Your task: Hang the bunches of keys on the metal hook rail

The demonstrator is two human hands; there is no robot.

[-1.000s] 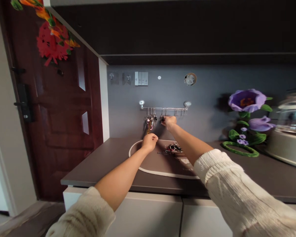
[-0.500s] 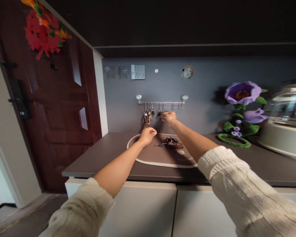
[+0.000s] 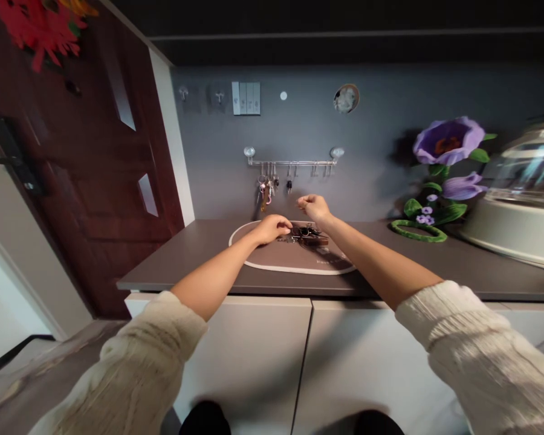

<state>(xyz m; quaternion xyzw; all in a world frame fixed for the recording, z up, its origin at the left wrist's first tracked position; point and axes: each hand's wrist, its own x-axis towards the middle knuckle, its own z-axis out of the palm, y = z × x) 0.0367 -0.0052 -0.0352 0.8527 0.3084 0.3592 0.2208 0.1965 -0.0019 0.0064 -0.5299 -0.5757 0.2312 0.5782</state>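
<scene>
My left hand [image 3: 272, 229] is low over the mat, thumb and fingers slightly apart, right beside a heap of keys [image 3: 309, 232]. Part of that heap is dark, with a brown holder [image 3: 315, 241] at its front. My right hand [image 3: 315, 208] hovers above and behind the heap with loosely bent fingers, and nothing shows between them. Up to its left, a small black key [image 3: 289, 186] hangs from a hook of the clear rail [image 3: 301, 163]. Farther left on the same rail dangles a bunch of keys [image 3: 267, 189] with a brown tag.
A brown mat [image 3: 278, 260] with a pale rim lies on the dark counter [image 3: 163, 257]. To the right stand purple fabric flowers [image 3: 448, 142] and a white appliance with a clear dome [image 3: 521, 223]. White switches [image 3: 246, 98] are on the wall; a dark red door [image 3: 100, 151] is at left.
My right hand has come away from the black key, which stays hanging on the rail. My left hand has moved right, close to the heap of keys. The view has tilted downward.
</scene>
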